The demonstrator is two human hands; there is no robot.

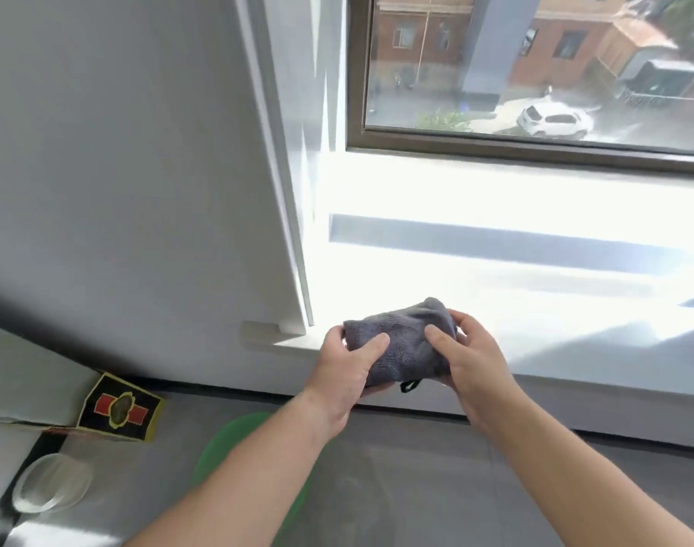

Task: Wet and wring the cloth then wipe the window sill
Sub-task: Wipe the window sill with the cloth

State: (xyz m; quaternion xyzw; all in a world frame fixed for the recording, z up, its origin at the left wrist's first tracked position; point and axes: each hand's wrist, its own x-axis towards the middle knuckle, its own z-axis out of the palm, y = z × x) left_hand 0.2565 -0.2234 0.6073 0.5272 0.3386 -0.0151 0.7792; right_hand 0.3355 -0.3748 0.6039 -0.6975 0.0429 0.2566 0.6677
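At the near edge of the window sill (534,309), about 5 o'clock in the view, the grey cloth (400,341) is bunched into a thick pad and held between both hands. The left hand (345,373) grips its 9 o'clock end with the thumb laid across the top. The right hand (471,357) grips the 3 o'clock end, its fingers (465,319) curled over the far side and its thumb pressing into the pile. A small dark loop hangs from the cloth's lower edge.

Whether the cloth is damp cannot be told from its look. Its place over the sill, not over a basin, suggests that wetting and wringing are done and the wiping is about to begin. The hands seem to be folding the cloth into a pad. The next move probably calls for laying it flat on the sill near the wall corner at 10 o'clock of the cloth. One hand would then press it down and draw it along toward 3 o'clock, where the bright sill runs on under the window (534,73).

On the floor (416,487) at 6 to 7 o'clock lies a green basin (234,436), largely hidden by the forearms, so its contents cannot be told. At 8 o'clock stands a black and yellow box (120,408), its inside unseen. Just at 7 o'clock of the box sits a clear bowl (53,483) on the worktop, with nothing solid visible in it.
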